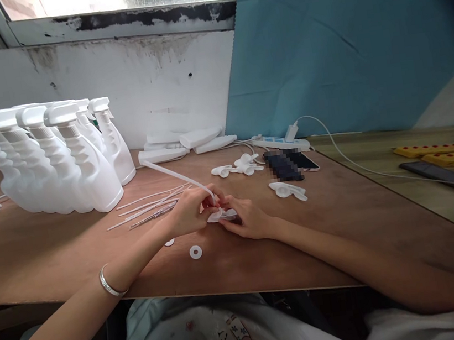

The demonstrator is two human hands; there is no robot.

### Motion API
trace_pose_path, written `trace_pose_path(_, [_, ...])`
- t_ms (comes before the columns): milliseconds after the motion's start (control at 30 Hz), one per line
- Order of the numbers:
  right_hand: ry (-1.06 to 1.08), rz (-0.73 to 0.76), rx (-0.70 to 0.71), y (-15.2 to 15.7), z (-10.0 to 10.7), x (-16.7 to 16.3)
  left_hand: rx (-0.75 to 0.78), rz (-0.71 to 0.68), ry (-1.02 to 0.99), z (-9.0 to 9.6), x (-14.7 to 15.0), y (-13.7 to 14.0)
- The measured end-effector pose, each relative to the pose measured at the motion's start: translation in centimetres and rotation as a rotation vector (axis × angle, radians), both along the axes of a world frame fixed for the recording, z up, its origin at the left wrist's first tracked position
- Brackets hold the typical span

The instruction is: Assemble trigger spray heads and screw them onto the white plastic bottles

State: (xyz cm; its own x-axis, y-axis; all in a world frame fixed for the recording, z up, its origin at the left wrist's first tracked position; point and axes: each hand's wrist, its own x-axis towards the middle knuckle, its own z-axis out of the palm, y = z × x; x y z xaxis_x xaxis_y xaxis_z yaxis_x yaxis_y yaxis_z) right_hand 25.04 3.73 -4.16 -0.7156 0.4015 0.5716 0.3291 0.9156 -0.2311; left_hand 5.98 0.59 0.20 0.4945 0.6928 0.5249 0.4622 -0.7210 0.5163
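My left hand (194,210) pinches a thin white plastic tube (177,175), whose free end points up and to the left. Its lower end meets a small white plastic part (225,214), gripped by my right hand (250,217); the fingers partly hide the join. Several more thin white tubes (152,206) lie left of my hands, beside slim metal tweezers or a similar tool (153,216). Close in front are a white washer (195,252) and another small white disc (169,243). Similar white plastic parts (288,190) lie to the right and further back.
White spray bottles (84,166) stand grouped at the left. White plastic pieces (201,136) lie by the wall. A power strip (282,142) with a white cable and two phones (303,160) sit at the back right. The wooden table (264,265) ends close to my body.
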Motion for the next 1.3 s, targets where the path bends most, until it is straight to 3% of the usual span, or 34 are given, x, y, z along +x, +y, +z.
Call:
trace_pose_path(333, [-0.007, -0.043, -0.049, 0.1, 0.0, 0.0, 0.006, 0.067, -0.014, -0.8, 0.1, 0.7])
trace_pose_path(533, [0.006, -0.042, -0.095, 0.3, -0.1, 0.0, -0.059, 0.085, 0.033, -0.4, -0.1, 1.1])
trace_pose_path(667, [0.008, -0.016, -0.127, 0.4, -0.3, 0.1, -0.157, 0.012, -0.054, -0.7, -0.7, 1.4])
trace_pose_path(767, [0.022, 0.006, -0.192, 0.5, -0.3, 0.1, -0.272, -0.104, -0.234, -1.4, -1.2, 1.7])
trace_pose_path(933, [0.133, -0.014, -0.550, 0.8, 0.0, 0.1, -0.464, -0.108, -0.532, -1.9, -1.4, 1.9])
trace_pose_path(1067, [0.342, -0.034, -0.840, 1.6, 0.1, 0.0, -0.449, -0.005, -0.630, -1.7, -1.4, 2.1])
trace_pose_path(1167, [0.500, -0.025, -1.023, 2.3, 0.0, -0.1, -0.389, 0.031, -0.547, -1.8, -1.6, 2.5])
trace_pose_path(1300, [0.728, -0.048, -1.204, 2.7, -0.1, 0.0, -0.318, 0.130, -0.232, -2.1, -2.8, 3.8])
